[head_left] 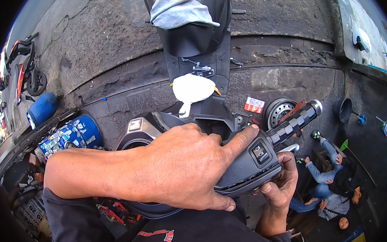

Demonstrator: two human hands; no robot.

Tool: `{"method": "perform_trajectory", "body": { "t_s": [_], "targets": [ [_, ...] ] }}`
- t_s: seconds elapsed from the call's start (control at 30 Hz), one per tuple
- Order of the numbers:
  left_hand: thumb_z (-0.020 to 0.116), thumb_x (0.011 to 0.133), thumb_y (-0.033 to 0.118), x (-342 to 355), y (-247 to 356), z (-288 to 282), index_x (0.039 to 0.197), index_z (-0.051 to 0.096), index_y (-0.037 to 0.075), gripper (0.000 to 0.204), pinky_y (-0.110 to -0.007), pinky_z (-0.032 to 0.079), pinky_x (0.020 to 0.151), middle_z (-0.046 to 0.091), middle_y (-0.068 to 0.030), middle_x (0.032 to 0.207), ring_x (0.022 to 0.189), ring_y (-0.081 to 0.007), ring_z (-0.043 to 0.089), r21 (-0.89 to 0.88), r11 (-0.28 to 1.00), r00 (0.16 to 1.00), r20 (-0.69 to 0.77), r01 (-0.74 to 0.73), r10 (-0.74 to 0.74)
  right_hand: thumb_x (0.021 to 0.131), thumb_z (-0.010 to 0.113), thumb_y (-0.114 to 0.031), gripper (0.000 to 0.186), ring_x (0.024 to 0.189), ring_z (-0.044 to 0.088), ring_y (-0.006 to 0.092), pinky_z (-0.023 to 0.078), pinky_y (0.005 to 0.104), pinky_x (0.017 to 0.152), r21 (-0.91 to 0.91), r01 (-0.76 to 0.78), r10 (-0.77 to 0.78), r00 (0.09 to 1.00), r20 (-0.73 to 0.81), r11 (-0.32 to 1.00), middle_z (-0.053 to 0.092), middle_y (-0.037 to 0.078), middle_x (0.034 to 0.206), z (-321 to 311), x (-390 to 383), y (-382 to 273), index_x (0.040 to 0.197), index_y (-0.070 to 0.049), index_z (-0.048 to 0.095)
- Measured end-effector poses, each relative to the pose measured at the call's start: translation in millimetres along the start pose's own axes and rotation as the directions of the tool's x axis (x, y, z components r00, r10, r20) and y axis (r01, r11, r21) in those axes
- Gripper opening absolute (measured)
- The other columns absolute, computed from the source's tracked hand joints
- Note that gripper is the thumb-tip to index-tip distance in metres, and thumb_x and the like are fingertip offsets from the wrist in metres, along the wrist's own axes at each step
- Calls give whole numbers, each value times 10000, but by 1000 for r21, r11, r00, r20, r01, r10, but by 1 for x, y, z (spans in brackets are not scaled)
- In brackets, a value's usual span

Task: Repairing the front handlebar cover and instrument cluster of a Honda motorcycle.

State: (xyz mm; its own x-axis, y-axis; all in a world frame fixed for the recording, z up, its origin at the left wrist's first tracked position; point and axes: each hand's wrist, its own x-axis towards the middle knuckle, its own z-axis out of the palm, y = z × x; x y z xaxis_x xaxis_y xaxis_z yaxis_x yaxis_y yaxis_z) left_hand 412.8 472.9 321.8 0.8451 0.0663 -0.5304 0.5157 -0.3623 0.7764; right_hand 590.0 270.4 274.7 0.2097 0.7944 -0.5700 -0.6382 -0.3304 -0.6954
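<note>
A scooter's dark handlebar cover [239, 177] lies close in front of me, with a switch [259, 154] set in its right part. My left hand [186, 162] reaches across from the left and spans the cover, index finger stretched along the far edge, thumb at the near edge. At the cover's right end, my right hand [282, 188] has its fingers curled against the edge, the thumb bent nearby. Just beyond stand the black ribbed handgrip [293, 125] and a silver lever [290, 148]. Part of the cover is hidden under my left hand and forearm.
A white plastic bag [193, 92] and metal parts [201, 69] rest on the scooter; a grey cloth [178, 9] drapes its seat [185, 43]. Rightward are a wheel rim [271, 112], a red-and-white box [254, 104] and seated people [331, 182]. Blue barrels [89, 130] stand left.
</note>
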Motion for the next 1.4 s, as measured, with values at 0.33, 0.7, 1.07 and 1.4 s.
{"method": "perform_trajectory", "body": {
  "t_s": [0.33,0.7,1.07,1.4],
  "targets": [
    [770,709,612,-1,9,8,1327,391,-226,1108,-381,492,810,656,-243,791,737,-378,677,147,988,998,-40,48,-42,737,858,-72,616,707,709,204,583,264,585,2,22,-22,999,23,1000,681,192,876,-6,-1,3,1133,21,395],
    [730,716,657,1,7,11,1314,425,-222,1107,-378,497,815,675,-242,810,741,-348,687,142,987,997,-42,70,-65,763,846,-79,579,729,704,199,572,275,595,13,-14,13,999,47,1000,674,191,893,-6,0,0,1139,7,413],
    [739,772,565,8,15,13,1507,254,-50,1074,-449,546,626,598,-268,906,716,-397,666,121,993,995,-102,10,3,803,813,-57,557,774,698,185,551,246,625,17,53,-53,998,23,998,684,194,917,3,1,1,1193,12,422],
    [721,796,551,11,15,13,1511,289,2,999,-474,551,642,597,-277,936,736,-431,662,100,995,993,-114,6,6,785,832,-69,502,669,657,116,519,213,574,-69,8,-10,999,-35,998,680,124,815,5,5,-10,1092,-21,438]
  ]
}}
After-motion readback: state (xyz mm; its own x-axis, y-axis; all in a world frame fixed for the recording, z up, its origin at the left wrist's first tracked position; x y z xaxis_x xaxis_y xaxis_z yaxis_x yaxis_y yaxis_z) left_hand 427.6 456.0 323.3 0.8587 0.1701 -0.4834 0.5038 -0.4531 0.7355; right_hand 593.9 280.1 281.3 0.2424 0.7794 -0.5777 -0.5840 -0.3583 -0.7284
